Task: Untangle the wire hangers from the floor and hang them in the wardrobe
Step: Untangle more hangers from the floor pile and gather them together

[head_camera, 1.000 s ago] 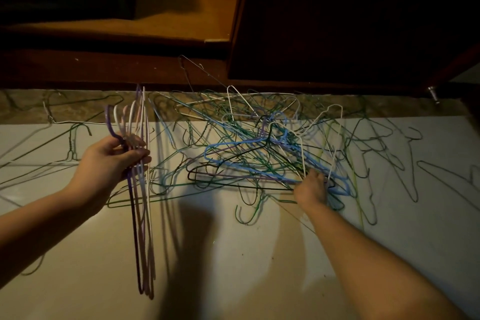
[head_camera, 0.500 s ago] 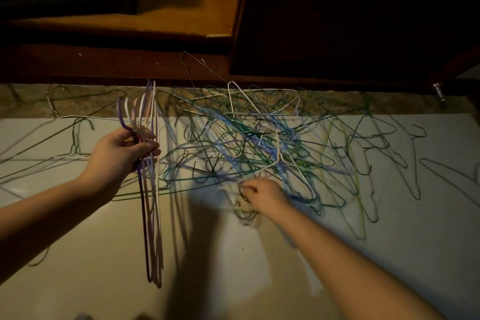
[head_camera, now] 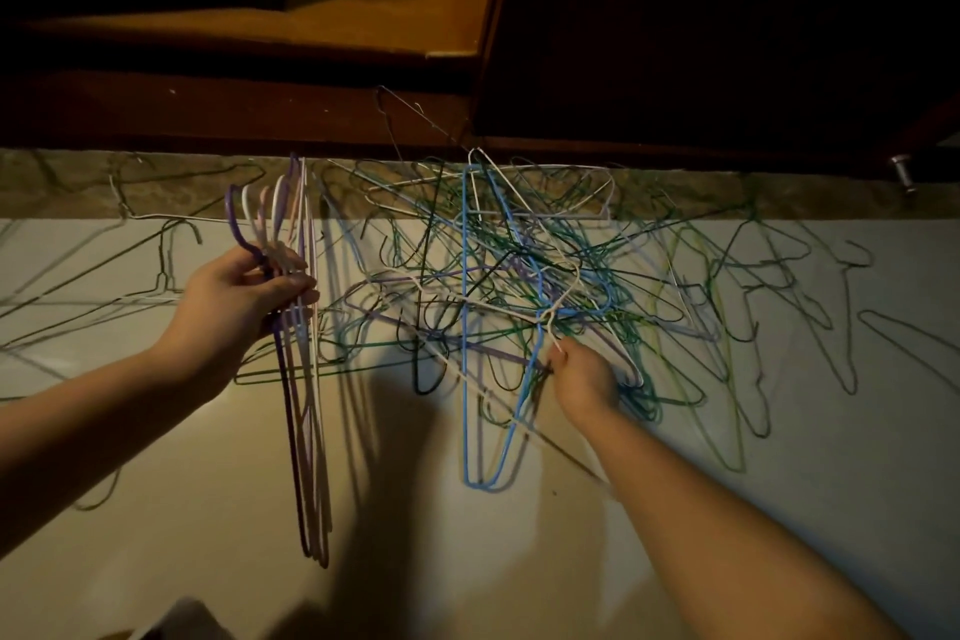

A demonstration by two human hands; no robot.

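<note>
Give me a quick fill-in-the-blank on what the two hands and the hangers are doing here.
1. The left hand grips a bundle of ____.
2. The right hand pinches a wire of the tangle, which lies on the ____.
3. The long hanger jutting out of the tangle towards the person is ____.
Missing words: hangers; floor; blue.
</note>
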